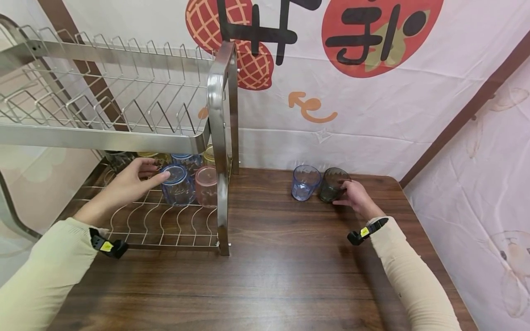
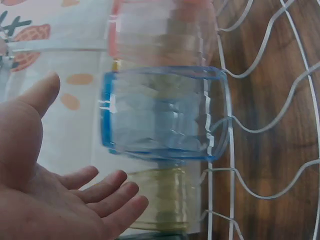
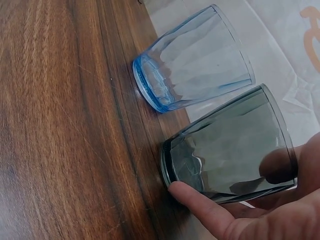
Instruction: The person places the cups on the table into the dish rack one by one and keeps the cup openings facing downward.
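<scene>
My left hand (image 1: 134, 180) reaches under the rack's upper tier, fingers spread beside an upside-down clear blue cup (image 1: 178, 186). In the left wrist view, a gap shows between that palm and the blue cup (image 2: 162, 115). A pink cup (image 1: 206, 186) stands inverted to its right, with yellow, blue and dark cups behind. On the table to the right, my right hand (image 1: 357, 197) grips a dark grey cup (image 1: 331, 186) from its right side. One finger (image 3: 200, 207) lies near its base. An upright light blue cup (image 3: 195, 60) stands right beside it.
A metal two-tier dish rack (image 1: 219, 138) stands at the left, with upright wire slots above and a wavy wire shelf (image 1: 165, 225) below. The brown wooden table (image 1: 281, 276) runs back to a printed cloth wall (image 1: 273, 147). Another cloth panel (image 1: 480, 184) borders the right.
</scene>
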Demonstrator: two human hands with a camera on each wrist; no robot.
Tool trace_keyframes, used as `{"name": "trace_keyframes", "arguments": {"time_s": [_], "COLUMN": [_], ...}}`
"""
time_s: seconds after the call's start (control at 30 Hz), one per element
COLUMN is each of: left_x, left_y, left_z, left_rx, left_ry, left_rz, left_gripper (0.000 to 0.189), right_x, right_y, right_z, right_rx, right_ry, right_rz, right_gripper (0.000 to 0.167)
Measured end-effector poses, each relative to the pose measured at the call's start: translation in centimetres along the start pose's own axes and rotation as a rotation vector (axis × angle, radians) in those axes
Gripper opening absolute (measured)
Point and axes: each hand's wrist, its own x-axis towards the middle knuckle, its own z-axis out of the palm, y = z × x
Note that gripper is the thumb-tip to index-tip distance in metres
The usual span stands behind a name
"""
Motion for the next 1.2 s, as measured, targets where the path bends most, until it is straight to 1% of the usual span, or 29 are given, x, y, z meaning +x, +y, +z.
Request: {"name": "trace_keyframes", "arguments": {"time_s": [0.17,0.33,0.53,0.73,0.9,1.07,1.2], "left_x": [-0.8,-1.7,-2.6,-3.3,-4.0,-4.9,-5.5], "left_y": [1.2,2.3,3.5,4.6,5.2,5.8,6.2], "left_z": [-0.4,-0.7,-1.0,-1.3,-1.4,-1.5,-1.6], "left_rx": [-0.03,-0.045,-0.01,0.008,0.048,0.086,0.102], "left_ry": [0.039,0.039,0.019,0.011,-0.004,-0.026,-0.017], "left_rz": [0.033,0.061,0.072,0.1,0.12,0.161,0.183], "left_gripper": [0.078,0.073,0.073,0.064,0.056,0.049,0.043], "right_x": [-0.4,-0.8,-1.3,-1.9,-2.4,-3.0,-3.5], "right_y": [-0.4,-0.9,-1.4,-2.0,-2.5,-2.8,-3.1], "right_z": [-0.1,0.1,-0.1,-0.3,-0.3,-0.2,-0.2], "right_rx": [0.034,0.043,0.042,0.008,-0.031,-0.031,-0.02], "right_ry": [0.006,0.012,0.008,0.006,0.001,-0.015,-0.03], "right_rz": [-0.019,-0.047,-0.079,-0.086,-0.095,-0.111,-0.128], "right_gripper": [0.06,0.06,0.061,0.058,0.058,0.058,0.058]}}
